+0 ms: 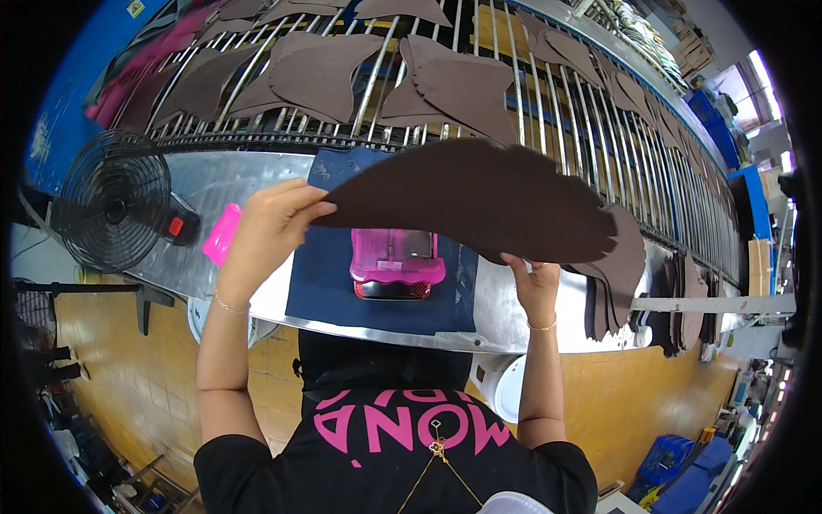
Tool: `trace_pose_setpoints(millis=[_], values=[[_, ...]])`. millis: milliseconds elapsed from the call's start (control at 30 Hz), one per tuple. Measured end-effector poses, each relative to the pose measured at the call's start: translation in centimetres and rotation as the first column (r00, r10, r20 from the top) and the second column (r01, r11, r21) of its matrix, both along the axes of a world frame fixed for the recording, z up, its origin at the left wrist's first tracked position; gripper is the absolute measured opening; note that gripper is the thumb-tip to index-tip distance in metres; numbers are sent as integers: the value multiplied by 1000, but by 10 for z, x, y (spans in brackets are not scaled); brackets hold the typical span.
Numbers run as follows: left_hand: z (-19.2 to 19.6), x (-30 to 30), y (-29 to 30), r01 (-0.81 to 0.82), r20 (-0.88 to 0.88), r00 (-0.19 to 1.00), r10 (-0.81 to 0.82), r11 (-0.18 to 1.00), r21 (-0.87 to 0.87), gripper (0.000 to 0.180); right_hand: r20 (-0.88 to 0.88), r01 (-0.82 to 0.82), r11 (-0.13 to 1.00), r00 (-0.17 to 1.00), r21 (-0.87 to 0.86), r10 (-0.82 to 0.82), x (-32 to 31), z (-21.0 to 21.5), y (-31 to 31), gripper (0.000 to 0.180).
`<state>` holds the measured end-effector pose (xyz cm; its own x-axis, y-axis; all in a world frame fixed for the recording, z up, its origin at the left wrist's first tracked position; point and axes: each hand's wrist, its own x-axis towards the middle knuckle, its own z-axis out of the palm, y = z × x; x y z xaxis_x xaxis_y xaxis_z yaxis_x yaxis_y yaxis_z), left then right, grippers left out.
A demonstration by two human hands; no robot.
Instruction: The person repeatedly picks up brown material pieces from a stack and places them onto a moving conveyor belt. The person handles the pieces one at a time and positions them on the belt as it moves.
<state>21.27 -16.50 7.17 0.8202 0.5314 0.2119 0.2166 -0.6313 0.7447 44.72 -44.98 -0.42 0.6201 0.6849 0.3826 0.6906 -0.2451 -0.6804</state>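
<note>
A dark brown curved leather-like piece [479,193] is stretched between my two hands above the bench. My left hand [278,218] pinches its narrow left tip. Under the right end, the fingers of my right hand [533,278] grip its lower edge. Below the piece, a pink transparent plastic device [396,261] with a red and black base stands on a dark blue mat [330,295]. The held piece covers part of the mat's far side. More brown cut pieces [629,257] lie layered at the bench's right, just beyond my right hand.
A black round fan [116,201] stands at the left, near a pink plastic part [224,233]. Behind the metal bench [505,330], a roller conveyor [535,111] carries several brown pieces [454,81]. A pale bar [715,304] juts in from the right; a white bucket [511,390] stands below.
</note>
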Motion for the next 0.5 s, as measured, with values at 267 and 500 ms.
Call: trace_pose_setpoints(millis=[267, 500], values=[[4, 60, -31, 281, 47, 951, -305, 918, 281, 12, -227, 239, 969, 949, 56, -221, 31, 4, -78, 8], [3, 104, -55, 444, -63, 887, -458, 804, 395, 14, -517, 244, 939, 851, 243, -87, 55, 34, -130, 7]])
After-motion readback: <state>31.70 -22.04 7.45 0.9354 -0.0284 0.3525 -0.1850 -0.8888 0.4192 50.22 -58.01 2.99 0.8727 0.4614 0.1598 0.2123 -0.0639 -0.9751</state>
